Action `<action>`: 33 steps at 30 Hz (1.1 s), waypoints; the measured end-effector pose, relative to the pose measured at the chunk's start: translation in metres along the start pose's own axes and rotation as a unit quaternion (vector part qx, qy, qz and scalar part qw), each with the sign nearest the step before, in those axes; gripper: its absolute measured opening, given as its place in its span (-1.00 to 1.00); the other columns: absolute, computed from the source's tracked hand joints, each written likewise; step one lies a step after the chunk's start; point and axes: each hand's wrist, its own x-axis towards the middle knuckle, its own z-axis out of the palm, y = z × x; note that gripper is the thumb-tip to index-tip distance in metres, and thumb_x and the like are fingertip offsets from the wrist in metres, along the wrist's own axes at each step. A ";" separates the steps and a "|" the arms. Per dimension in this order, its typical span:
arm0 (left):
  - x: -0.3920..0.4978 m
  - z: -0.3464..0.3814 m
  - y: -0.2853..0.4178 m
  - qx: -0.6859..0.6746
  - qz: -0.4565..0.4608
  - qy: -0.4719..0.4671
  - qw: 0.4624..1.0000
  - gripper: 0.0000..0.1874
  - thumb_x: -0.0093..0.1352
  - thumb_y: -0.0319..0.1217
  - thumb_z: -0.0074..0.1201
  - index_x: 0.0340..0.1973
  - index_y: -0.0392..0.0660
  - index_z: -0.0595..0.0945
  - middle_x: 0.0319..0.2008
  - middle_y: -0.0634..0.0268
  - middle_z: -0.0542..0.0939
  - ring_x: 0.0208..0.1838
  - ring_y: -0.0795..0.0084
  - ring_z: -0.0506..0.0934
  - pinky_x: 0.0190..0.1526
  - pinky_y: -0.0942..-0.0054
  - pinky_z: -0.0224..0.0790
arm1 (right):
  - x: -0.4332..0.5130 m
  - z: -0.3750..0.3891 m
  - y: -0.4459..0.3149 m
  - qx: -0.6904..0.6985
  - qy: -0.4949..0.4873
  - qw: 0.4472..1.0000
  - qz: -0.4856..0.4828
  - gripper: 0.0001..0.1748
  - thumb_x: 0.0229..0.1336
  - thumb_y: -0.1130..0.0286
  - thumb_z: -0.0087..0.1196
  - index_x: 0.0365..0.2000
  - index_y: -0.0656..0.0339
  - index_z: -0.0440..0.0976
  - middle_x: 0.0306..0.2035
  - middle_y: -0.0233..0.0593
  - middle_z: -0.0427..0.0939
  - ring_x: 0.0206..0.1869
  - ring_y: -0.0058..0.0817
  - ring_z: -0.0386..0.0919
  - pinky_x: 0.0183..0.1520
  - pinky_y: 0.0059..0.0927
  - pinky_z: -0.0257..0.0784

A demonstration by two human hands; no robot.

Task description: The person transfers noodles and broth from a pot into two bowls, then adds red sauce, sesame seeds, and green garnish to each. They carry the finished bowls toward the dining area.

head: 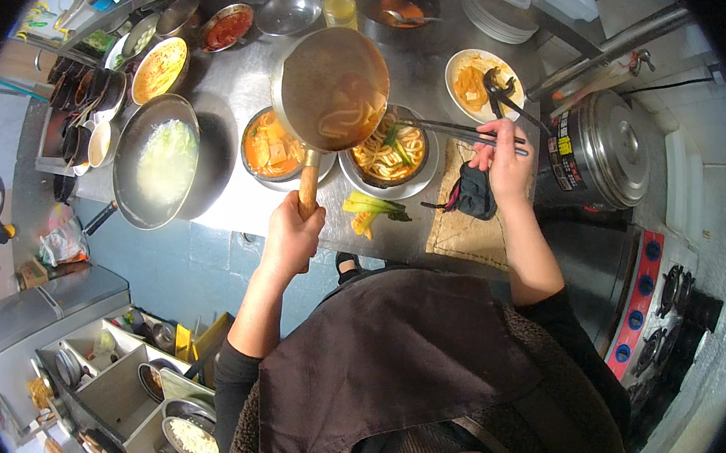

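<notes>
My left hand (297, 233) grips the wooden handle of a saucepan (330, 85), tilted so its inside faces me, with some noodles and broth in it. Its rim hangs over a dark stone bowl (389, 155) of noodles and greens on a white plate. In my right hand (506, 157) is a pair of dark chopsticks (445, 128), their tips at the noodles by the saucepan's rim. Left of that, a second stone bowl (271, 147) holds orange soup with tofu. Green vegetable pieces (374, 207) lie on the steel counter in front.
A frying pan (157, 161) with pale steaming food stands left. To the right are a plate (483, 84) with food and black ladles, a black pouch (471, 193) on a tan cloth (462, 236), and a large lidded steel pot (611, 147). A squeeze bottle (339, 3) stands behind.
</notes>
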 end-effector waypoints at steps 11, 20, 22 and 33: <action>0.002 0.001 0.001 0.003 -0.003 0.004 1.000 -0.80 0.31 -0.40 0.05 -0.28 -0.28 0.45 -0.66 0.27 0.47 -0.70 0.47 0.44 -0.62 0.42 0.29 | -0.015 0.027 0.036 0.044 0.054 0.997 0.016 -0.54 0.43 0.12 -0.21 -0.31 0.37 0.44 -0.68 -0.28 0.39 -0.70 -0.63 0.35 -0.52 -0.48 0.48; 0.006 0.002 -0.001 0.000 0.001 -0.001 1.000 -0.80 0.30 -0.40 0.06 -0.29 -0.27 0.45 -0.66 0.27 0.47 -0.69 0.47 0.45 -0.61 0.43 0.30 | 0.017 0.013 0.073 0.173 0.119 0.972 0.101 -0.40 0.40 -0.06 -0.24 -0.40 0.35 0.42 -0.72 -0.25 0.38 -0.75 -0.63 0.21 -0.64 -0.48 0.33; 0.006 0.001 -0.001 -0.011 -0.007 -0.001 1.000 -0.80 0.30 -0.40 0.06 -0.28 -0.27 0.45 -0.66 0.27 0.48 -0.69 0.47 0.45 -0.61 0.42 0.30 | 0.018 0.007 0.071 0.161 0.084 0.978 0.100 -0.41 0.41 -0.04 -0.25 -0.40 0.35 0.41 -0.71 -0.25 0.39 -0.76 -0.64 0.20 -0.65 -0.48 0.33; 0.007 -0.002 0.000 -0.003 -0.002 0.005 1.000 -0.78 0.32 -0.40 0.07 -0.25 -0.30 0.46 -0.67 0.31 0.46 -0.70 0.51 0.42 -0.64 0.44 0.28 | 0.005 -0.007 0.017 0.035 -0.076 0.996 0.017 -0.47 0.44 0.10 -0.23 -0.43 0.38 0.43 -0.67 -0.23 0.43 -0.78 -0.64 0.27 -0.67 -0.57 0.30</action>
